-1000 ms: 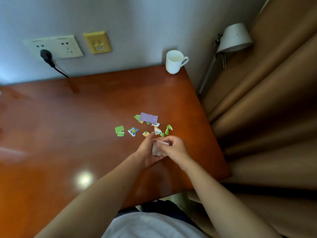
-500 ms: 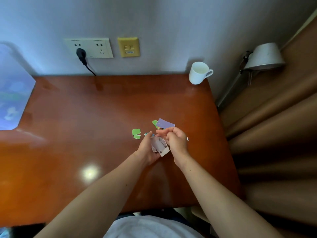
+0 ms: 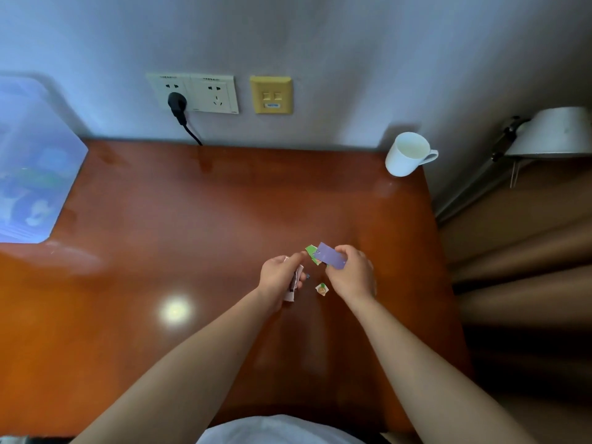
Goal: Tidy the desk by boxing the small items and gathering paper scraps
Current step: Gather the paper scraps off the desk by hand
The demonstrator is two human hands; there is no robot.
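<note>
My left hand (image 3: 279,277) is closed around a small stack of whitish paper scraps (image 3: 293,285) that stick out below the palm. My right hand (image 3: 352,274) pinches a purple paper piece (image 3: 331,255) together with green scraps (image 3: 312,253), held just above the wooden desk (image 3: 192,235). One small orange-and-white scrap (image 3: 321,288) lies on the desk between my two hands. A translucent plastic box (image 3: 32,161) stands at the desk's far left.
A white mug (image 3: 407,154) stands at the desk's back right corner by the wall. Wall sockets with a black plug (image 3: 177,102) sit above the back edge. A grey lamp (image 3: 554,133) and brown curtains are beyond the right edge.
My hands have come apart. The right hand has lifted the purple piece and green scraps off the desk; the left keeps the whitish stack. The view shifted left, showing more of the plastic box.
</note>
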